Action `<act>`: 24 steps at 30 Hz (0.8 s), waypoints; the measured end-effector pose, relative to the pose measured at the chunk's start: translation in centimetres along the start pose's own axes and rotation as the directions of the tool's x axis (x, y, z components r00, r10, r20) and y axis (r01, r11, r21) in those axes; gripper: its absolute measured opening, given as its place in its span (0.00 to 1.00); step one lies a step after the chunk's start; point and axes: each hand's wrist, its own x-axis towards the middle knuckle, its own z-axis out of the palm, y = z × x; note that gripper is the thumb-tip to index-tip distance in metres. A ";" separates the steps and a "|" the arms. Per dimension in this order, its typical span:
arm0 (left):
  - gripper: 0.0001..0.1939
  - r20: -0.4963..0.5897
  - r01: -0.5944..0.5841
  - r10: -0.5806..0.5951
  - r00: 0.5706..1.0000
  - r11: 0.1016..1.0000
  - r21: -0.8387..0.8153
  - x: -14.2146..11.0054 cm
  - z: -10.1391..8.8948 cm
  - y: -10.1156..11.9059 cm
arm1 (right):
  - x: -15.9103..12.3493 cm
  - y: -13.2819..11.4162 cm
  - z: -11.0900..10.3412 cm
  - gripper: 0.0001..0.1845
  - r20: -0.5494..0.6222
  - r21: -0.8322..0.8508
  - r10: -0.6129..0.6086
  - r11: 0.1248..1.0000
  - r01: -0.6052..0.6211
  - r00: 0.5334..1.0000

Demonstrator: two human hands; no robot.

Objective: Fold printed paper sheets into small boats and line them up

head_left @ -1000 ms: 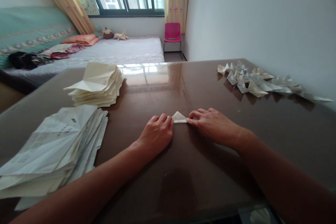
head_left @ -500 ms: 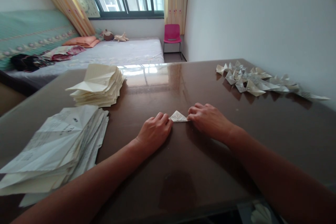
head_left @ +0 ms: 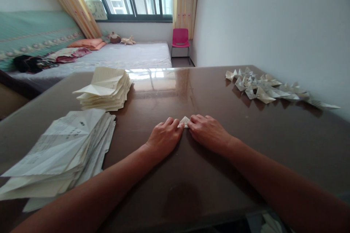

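Note:
A small folded paper triangle (head_left: 185, 121), off-white, sits at the middle of the brown table (head_left: 153, 185) with its point away from me. My left hand (head_left: 166, 134) is closed on its left corner, thumb and fingers pinched together. From the other side, my right hand (head_left: 206, 131) pinches the right corner with curled fingers. Both hands are close together, so only the triangle's top and centre show between them. The fingertips under the curled knuckles are partly hidden.
Printed, creased sheets (head_left: 62, 145) are stacked at the left, beside my left forearm. Behind them stands a cream paper stack (head_left: 105, 89). Several folded paper pieces (head_left: 262, 87) lie at the far right near the wall. Beyond the table are a bed (head_left: 136, 54) and a pink chair (head_left: 180, 38).
My right hand has moved left, closer to my left hand, and now covers more of the paper triangle. My left hand stays at the left corner. The view has shifted slightly.

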 end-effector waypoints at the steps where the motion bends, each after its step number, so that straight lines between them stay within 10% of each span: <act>1: 0.17 -0.012 0.021 -0.021 1.000 1.000 -0.018 -0.1 0.1 -0.1 | 0.1 0.3 0.3 0.11 -0.016 0.040 0.021 0.999 -0.021 1.000; 12: 0.16 -0.139 0.027 -0.077 0.987 0.944 -0.328 0.1 1.0 -0.7 | 0.5 2.9 2.2 0.31 -0.100 0.429 0.051 0.903 -0.003 0.994; 24: 0.19 -0.130 0.096 -0.270 0.954 0.685 -0.722 0.6 1.6 -0.4 | 1.2 2.1 2.7 0.25 -0.154 0.744 0.170 0.668 0.001 0.973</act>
